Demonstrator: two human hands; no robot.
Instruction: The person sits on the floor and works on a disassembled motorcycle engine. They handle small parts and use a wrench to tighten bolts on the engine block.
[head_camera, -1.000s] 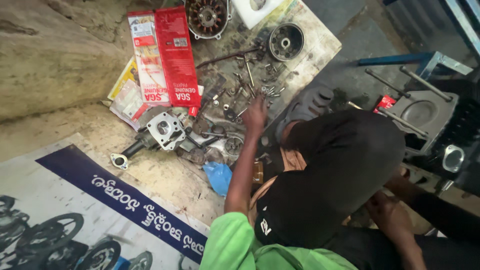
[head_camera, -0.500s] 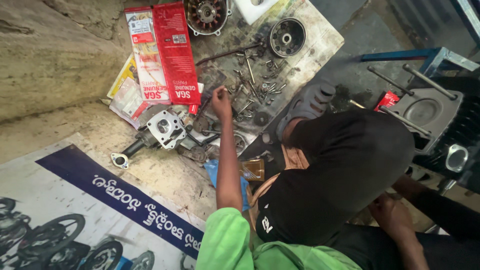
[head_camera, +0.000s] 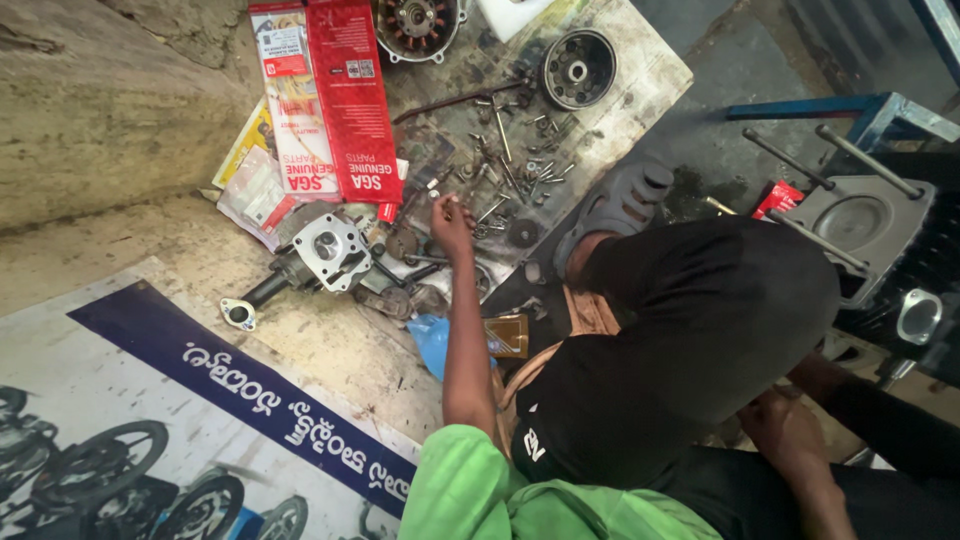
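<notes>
A grimy concrete floor (head_camera: 330, 345) is strewn with engine parts. A small pale part (head_camera: 437, 196) is pinched in the fingertips of the left hand (head_camera: 452, 222), above scattered bolts (head_camera: 520, 165), near a cylinder head (head_camera: 325, 252). The right hand (head_camera: 780, 432) rests by the knee; its grip cannot be told.

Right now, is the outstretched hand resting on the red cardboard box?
No, the left hand reaches among loose bolts on the board, apart from the red box lying further left.

Dull greasy metal bolts (head_camera: 510, 175) at twelve o'clock; glossy red cardboard box (head_camera: 352, 100) at eleven; rough concrete floor (head_camera: 120, 250).
</notes>
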